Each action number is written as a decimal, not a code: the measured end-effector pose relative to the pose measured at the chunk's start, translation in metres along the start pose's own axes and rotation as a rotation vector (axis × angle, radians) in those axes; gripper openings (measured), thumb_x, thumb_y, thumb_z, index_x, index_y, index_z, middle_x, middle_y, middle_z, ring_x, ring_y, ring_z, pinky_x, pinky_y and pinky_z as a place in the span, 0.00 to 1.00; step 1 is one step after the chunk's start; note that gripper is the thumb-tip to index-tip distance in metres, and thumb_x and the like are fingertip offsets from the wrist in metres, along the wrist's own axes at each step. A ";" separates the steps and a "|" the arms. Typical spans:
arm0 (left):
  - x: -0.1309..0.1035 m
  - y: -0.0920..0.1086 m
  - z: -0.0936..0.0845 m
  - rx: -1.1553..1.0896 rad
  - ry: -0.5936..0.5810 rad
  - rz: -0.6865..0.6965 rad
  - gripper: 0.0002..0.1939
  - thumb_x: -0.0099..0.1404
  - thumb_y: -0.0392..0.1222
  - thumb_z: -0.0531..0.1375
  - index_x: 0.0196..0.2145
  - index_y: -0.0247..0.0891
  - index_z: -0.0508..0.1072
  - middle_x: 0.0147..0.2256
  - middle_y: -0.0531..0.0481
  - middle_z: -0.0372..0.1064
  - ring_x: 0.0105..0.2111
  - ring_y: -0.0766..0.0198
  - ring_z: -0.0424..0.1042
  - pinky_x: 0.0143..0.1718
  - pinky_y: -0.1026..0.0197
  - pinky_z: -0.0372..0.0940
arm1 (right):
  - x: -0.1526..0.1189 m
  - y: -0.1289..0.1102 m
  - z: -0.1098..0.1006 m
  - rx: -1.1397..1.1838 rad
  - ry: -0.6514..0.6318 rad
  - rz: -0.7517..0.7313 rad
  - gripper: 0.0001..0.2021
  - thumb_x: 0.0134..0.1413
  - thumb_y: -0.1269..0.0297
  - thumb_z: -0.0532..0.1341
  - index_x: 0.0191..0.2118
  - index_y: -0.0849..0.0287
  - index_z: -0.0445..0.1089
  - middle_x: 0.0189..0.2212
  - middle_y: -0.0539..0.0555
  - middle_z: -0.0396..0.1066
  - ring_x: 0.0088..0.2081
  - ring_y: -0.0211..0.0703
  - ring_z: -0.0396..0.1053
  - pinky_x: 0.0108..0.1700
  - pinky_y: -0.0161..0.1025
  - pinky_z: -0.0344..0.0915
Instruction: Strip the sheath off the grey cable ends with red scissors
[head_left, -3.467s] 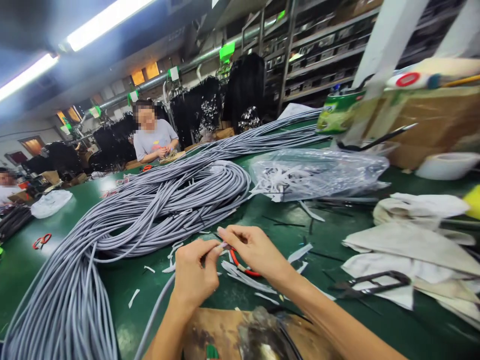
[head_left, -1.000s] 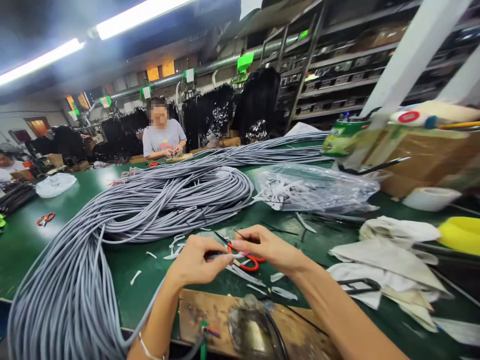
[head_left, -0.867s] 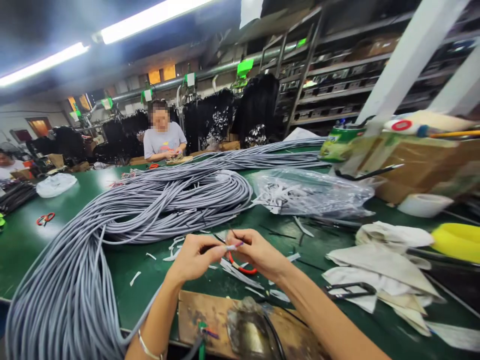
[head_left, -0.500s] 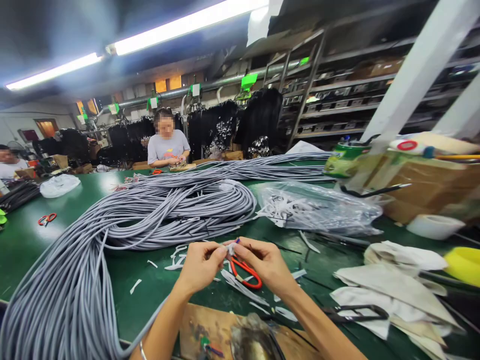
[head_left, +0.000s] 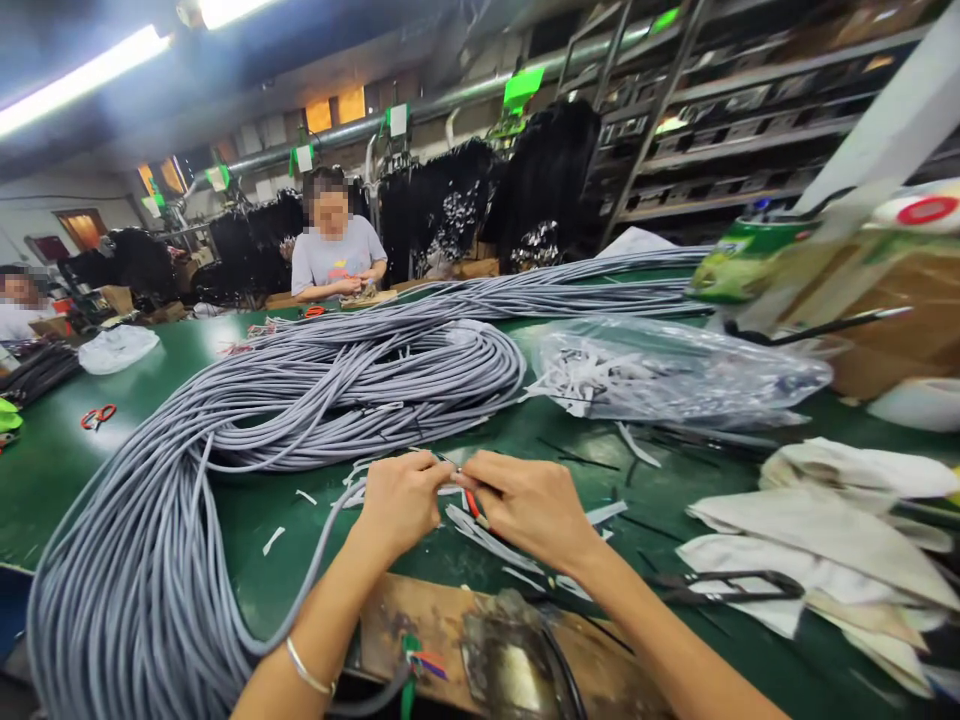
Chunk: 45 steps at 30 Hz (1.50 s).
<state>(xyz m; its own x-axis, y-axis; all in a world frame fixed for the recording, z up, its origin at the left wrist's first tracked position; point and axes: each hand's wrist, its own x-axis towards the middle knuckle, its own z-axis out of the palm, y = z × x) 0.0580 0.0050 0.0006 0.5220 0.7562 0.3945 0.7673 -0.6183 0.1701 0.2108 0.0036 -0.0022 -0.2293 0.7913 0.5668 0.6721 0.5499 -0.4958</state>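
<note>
Over the green table, my left hand (head_left: 401,500) is closed, its fingers pinched around the end part of a grey cable (head_left: 328,540) that runs back to the big bundle. My right hand (head_left: 529,505) meets it fingertip to fingertip, also in a pinch. Something thin and dark shows between the fingertips, too small to name. Under the right hand lie red-handled scissors (head_left: 474,506), mostly covered. Cut white strips (head_left: 487,540) are scattered beneath and around both hands.
Grey cables (head_left: 360,400) lie coiled across the table. A clear plastic bag (head_left: 697,375) of white strips sits behind my right hand. Black-handled scissors (head_left: 727,587) and white cloths (head_left: 817,540) lie right. In front is a wooden board (head_left: 405,610). A person (head_left: 337,250) sits opposite.
My hands have turned over so their backs now show, and the white wisp at the fingertips is no longer visible. The grey cable by my left wrist has swung up. The view has shifted.
</note>
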 end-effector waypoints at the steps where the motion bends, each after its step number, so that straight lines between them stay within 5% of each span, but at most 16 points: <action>1: 0.000 0.000 -0.002 0.008 -0.027 0.062 0.10 0.61 0.33 0.53 0.33 0.38 0.75 0.27 0.51 0.70 0.26 0.64 0.68 0.23 0.65 0.55 | 0.002 0.002 -0.001 0.067 -0.030 0.068 0.13 0.45 0.63 0.52 0.15 0.58 0.59 0.15 0.49 0.58 0.19 0.36 0.54 0.23 0.34 0.45; 7: -0.005 -0.001 -0.008 -0.150 0.066 0.219 0.11 0.63 0.35 0.52 0.32 0.34 0.75 0.24 0.50 0.67 0.22 0.67 0.64 0.23 0.65 0.53 | 0.012 0.009 0.002 0.360 -0.164 0.269 0.17 0.42 0.51 0.50 0.13 0.57 0.53 0.13 0.47 0.52 0.19 0.35 0.51 0.22 0.33 0.51; 12: -0.002 0.004 -0.008 -0.466 0.186 0.110 0.12 0.62 0.35 0.52 0.31 0.32 0.76 0.21 0.49 0.66 0.20 0.68 0.62 0.22 0.66 0.54 | 0.015 0.019 0.001 0.322 -0.200 0.326 0.23 0.48 0.45 0.43 0.16 0.58 0.58 0.14 0.47 0.55 0.18 0.34 0.51 0.20 0.32 0.51; 16: 0.001 0.009 -0.011 -0.617 0.271 -0.160 0.08 0.59 0.36 0.56 0.36 0.34 0.74 0.26 0.50 0.69 0.19 0.70 0.60 0.22 0.67 0.56 | 0.012 0.023 0.001 0.164 -0.327 0.338 0.21 0.48 0.51 0.50 0.15 0.59 0.63 0.13 0.48 0.59 0.19 0.36 0.55 0.22 0.33 0.52; 19: 0.001 0.008 -0.012 -0.669 0.329 -0.320 0.16 0.57 0.35 0.57 0.45 0.36 0.66 0.33 0.49 0.70 0.16 0.74 0.57 0.21 0.68 0.55 | 0.007 0.019 0.006 0.044 -0.480 0.326 0.12 0.44 0.62 0.58 0.15 0.59 0.66 0.15 0.49 0.66 0.22 0.38 0.62 0.27 0.33 0.56; 24: -0.002 0.006 -0.013 -0.623 0.356 -0.261 0.12 0.61 0.35 0.54 0.43 0.38 0.64 0.31 0.50 0.69 0.22 0.69 0.63 0.26 0.67 0.59 | 0.005 0.021 0.008 -0.250 -0.506 0.499 0.09 0.37 0.77 0.57 0.28 0.64 0.72 0.31 0.63 0.73 0.35 0.52 0.70 0.34 0.39 0.60; 30: -0.002 0.005 -0.017 -0.505 0.253 -0.120 0.17 0.65 0.32 0.46 0.49 0.38 0.67 0.35 0.46 0.66 0.35 0.63 0.66 0.38 0.62 0.61 | 0.012 0.032 0.007 -0.350 -0.456 0.632 0.09 0.34 0.74 0.60 0.29 0.65 0.72 0.30 0.67 0.73 0.35 0.62 0.71 0.32 0.44 0.61; 33: -0.003 0.003 -0.022 -0.505 0.238 -0.130 0.19 0.65 0.31 0.45 0.49 0.39 0.68 0.33 0.47 0.64 0.33 0.63 0.65 0.36 0.62 0.61 | 0.016 0.030 0.001 -0.287 -0.365 0.583 0.08 0.41 0.72 0.55 0.28 0.62 0.71 0.29 0.61 0.73 0.35 0.54 0.71 0.35 0.40 0.62; 37: -0.007 0.001 -0.030 -0.639 0.358 -0.030 0.17 0.62 0.29 0.47 0.37 0.40 0.74 0.30 0.49 0.62 0.30 0.65 0.63 0.32 0.64 0.60 | 0.017 0.019 -0.005 -0.083 -0.207 0.407 0.08 0.50 0.63 0.50 0.30 0.58 0.64 0.26 0.51 0.68 0.29 0.41 0.68 0.32 0.33 0.63; 41: -0.010 -0.001 -0.030 -0.667 0.488 0.066 0.16 0.57 0.26 0.49 0.27 0.39 0.75 0.28 0.49 0.60 0.28 0.66 0.62 0.28 0.64 0.58 | 0.012 0.004 -0.006 0.234 -0.059 0.140 0.13 0.45 0.53 0.55 0.21 0.56 0.56 0.19 0.46 0.56 0.22 0.36 0.56 0.25 0.33 0.58; 45: -0.011 0.000 -0.028 -0.624 0.546 0.101 0.17 0.56 0.27 0.49 0.22 0.39 0.74 0.27 0.49 0.59 0.27 0.66 0.62 0.26 0.65 0.57 | 0.009 -0.007 -0.008 0.272 -0.100 0.058 0.12 0.43 0.57 0.58 0.20 0.57 0.55 0.18 0.45 0.55 0.22 0.35 0.53 0.24 0.32 0.54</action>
<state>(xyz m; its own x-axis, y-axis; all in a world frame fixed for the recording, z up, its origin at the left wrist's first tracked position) 0.0416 -0.0091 0.0210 0.1998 0.5798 0.7899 0.2952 -0.8043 0.5157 0.2093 0.0048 0.0119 -0.2736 0.8384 0.4714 0.4754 0.5439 -0.6915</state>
